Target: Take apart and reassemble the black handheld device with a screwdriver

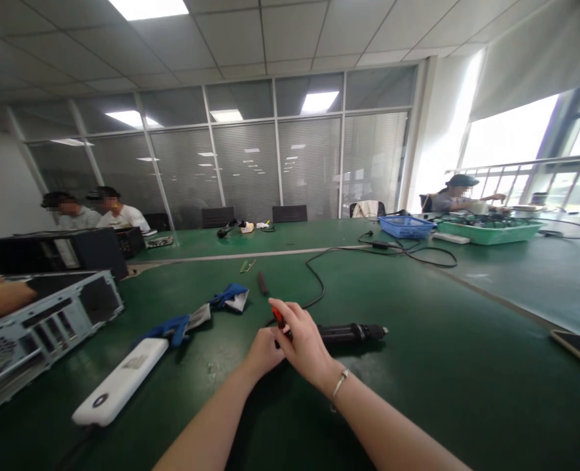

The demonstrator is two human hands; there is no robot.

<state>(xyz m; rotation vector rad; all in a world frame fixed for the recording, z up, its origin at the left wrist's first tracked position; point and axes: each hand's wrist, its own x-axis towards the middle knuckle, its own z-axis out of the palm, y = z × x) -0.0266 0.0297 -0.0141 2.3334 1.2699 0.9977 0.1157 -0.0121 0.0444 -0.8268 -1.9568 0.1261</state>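
My right hand (306,337) is closed, with a small orange-red and black piece (278,318) at its fingertips; its kind cannot be made out. Close against it, my left hand (264,353) is curled, and its fingers are partly hidden behind the right hand. A black electric screwdriver (351,333) lies behind my right hand, its tip pointing right; its rear end is hidden by the hands. Just beyond my fingers a short dark reddish-brown bar (262,284) lies on the green table (417,392).
Blue-grey gloves (231,297) and a white oblong device (123,383) lie to the left. An open metal computer case (54,327) stands at far left, with another person's arm (0,297) over it. A black cable (322,281) runs toward blue (405,227) and green baskets (491,234).
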